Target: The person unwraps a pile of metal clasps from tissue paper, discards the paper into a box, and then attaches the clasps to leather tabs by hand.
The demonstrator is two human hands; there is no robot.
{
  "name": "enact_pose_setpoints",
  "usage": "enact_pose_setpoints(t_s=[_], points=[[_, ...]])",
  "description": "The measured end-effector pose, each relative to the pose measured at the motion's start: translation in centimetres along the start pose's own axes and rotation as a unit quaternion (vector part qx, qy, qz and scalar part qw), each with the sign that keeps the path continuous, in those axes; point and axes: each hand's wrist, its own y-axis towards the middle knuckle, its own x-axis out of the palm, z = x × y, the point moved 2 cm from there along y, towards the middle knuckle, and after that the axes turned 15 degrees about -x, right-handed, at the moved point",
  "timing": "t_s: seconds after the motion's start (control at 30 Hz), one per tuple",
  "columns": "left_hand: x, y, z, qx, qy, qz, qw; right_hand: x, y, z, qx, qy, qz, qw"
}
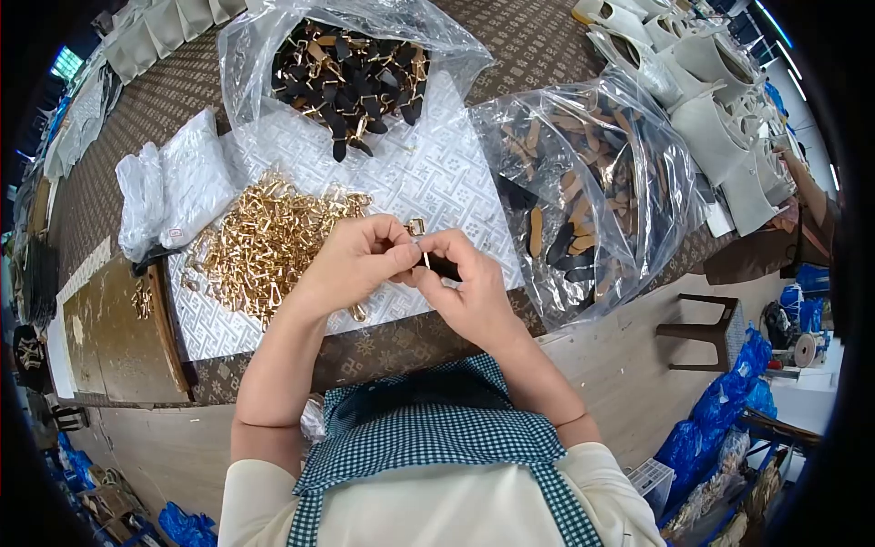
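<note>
My left hand and my right hand meet over the front of the table, fingertips pinched together. Between them is a small black leather tab, mostly covered by my fingers. A gold metal clasp shows just above the fingertips; whether it is joined to the tab is hidden. To the left, beside my left forearm, lies a large heap of gold snap hooks. Beyond my hands, an opened plastic bag holds black tabs with gold hardware.
Right of my hands lies a clear bag of tan and black leather tabs. White wrapped packets sit at left, near a worn board. Pale bag bodies line the far right. A stool stands on the floor.
</note>
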Motion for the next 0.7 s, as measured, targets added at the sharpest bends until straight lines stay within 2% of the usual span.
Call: enact_pose_setpoints(t_s=[0.07, 0.17, 0.27, 0.37, 0.43, 0.5, 0.53, 0.57, 0.63, 0.7], points=[[0.1, -0.1, 0.2, -0.007, -0.006, -0.005, 1.0, -0.1, 0.0, 0.4, -0.015, 0.017, 0.014, 1.0], [-0.1, 0.2, -0.1, 0.006, 0.011, 0.007, 1.0, -0.6, -0.1, -0.2, 0.05, -0.063, -0.035, 0.996], [-0.2, 0.2, -0.1, -0.004, 0.0, 0.003, 1.0, -0.3, -0.4, 0.2, 0.02, -0.038, -0.04, 0.998], [-0.5, 0.2, 0.6, -0.014, -0.013, 0.011, 1.0, -0.5, -0.3, 0.4, -0.06, -0.09, -0.041, 0.993], [-1.1, 0.4, 0.7, -0.001, -0.048, 0.062, 0.997, -1.7, 0.4, -1.1, -0.119, -0.142, -0.023, 0.982], [-2.1, 0.4, 1.4, 0.103, -0.109, 0.155, 0.976, -3.6, 0.2, -0.6, -0.051, -0.142, 0.0, 0.989], [-2.5, 0.1, 2.0, 0.159, -0.08, 0.227, 0.957, -4.8, -0.1, 0.3, -0.032, -0.145, 0.023, 0.989], [-2.9, 0.0, 2.2, 0.246, -0.032, 0.263, 0.932, -6.1, -0.3, 1.1, 0.04, -0.165, 0.055, 0.984], [-3.6, -0.1, 2.1, 0.294, 0.182, 0.408, 0.845, -8.5, -0.2, 2.5, 0.079, -0.292, 0.085, 0.949], [-3.2, 0.4, 1.1, 0.259, 0.313, 0.347, 0.846, -10.1, 0.0, 3.4, 0.103, -0.395, 0.063, 0.911]])
